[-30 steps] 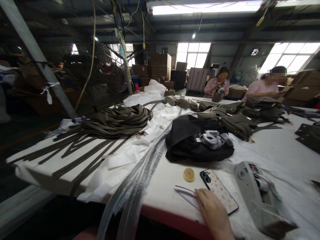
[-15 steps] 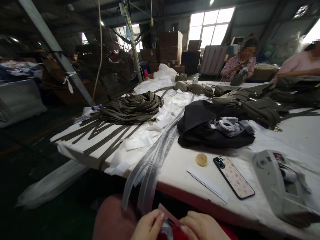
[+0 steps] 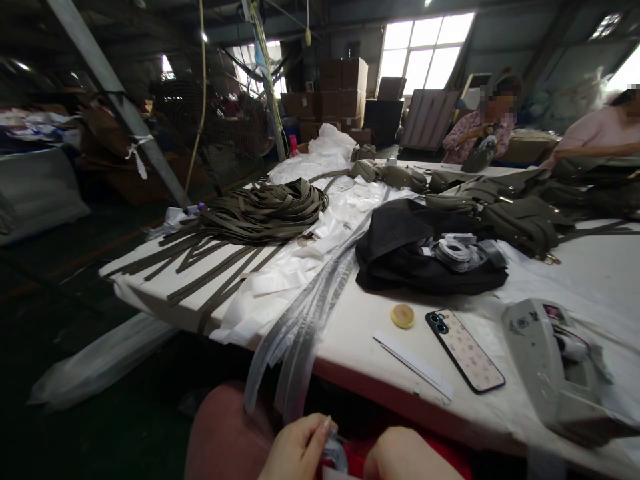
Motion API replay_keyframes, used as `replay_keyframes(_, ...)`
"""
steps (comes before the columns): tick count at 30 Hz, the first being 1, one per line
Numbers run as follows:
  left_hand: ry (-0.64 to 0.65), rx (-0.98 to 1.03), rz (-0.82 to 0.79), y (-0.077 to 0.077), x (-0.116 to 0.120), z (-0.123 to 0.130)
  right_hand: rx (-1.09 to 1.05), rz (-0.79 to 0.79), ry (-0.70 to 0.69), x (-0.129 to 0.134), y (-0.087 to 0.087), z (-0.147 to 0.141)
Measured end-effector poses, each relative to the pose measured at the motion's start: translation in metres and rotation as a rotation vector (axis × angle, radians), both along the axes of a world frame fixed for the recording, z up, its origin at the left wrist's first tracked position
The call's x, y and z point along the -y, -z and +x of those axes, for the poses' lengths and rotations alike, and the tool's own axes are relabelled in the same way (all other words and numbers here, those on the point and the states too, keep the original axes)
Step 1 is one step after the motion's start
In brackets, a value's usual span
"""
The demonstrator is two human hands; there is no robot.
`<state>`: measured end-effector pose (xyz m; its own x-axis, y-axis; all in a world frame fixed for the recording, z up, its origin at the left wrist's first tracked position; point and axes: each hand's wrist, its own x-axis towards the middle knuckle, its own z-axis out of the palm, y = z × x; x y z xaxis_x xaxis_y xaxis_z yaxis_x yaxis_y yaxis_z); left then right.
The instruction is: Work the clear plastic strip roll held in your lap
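Observation:
Both my hands sit low over my lap, below the table's front edge. My left hand [image 3: 296,450] pinches a small greyish-clear piece [image 3: 334,455] between thumb and fingers. My right hand [image 3: 407,457] is curled beside it, close to the same piece; whether it grips anything is hidden. Clear-wrapped olive straps [image 3: 300,327] hang off the table edge just above my left hand. On the white table [image 3: 350,347] lie a thin white strip [image 3: 413,363], a phone [image 3: 465,350] face down and a small yellow disc [image 3: 403,315].
A grey tape dispenser [image 3: 547,360] sits at the right. A black bag [image 3: 415,257] holding white rolls lies mid-table, a coil of olive straps [image 3: 265,207] to its left, olive bags [image 3: 505,210] behind. Two people work at the far side. A fan [image 3: 220,133] stands at the left.
My right hand left the table beside the phone and came down to my lap to meet my left hand. The pink strip seen between my fingers half a second ago no longer shows.

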<state>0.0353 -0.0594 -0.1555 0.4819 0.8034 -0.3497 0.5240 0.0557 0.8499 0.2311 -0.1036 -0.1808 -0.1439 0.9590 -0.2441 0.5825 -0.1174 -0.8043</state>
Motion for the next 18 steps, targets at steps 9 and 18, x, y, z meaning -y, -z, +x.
replay_keyframes(9, -0.009, 0.018, -0.038, 0.001, -0.003, -0.002, 0.464, 0.030, -0.192, -0.018, -0.067, -0.039)
replay_keyframes(18, 0.078, 0.025, -0.036, -0.006, -0.009, -0.003, -0.133, 0.014, 0.049, -0.015, -0.063, -0.003)
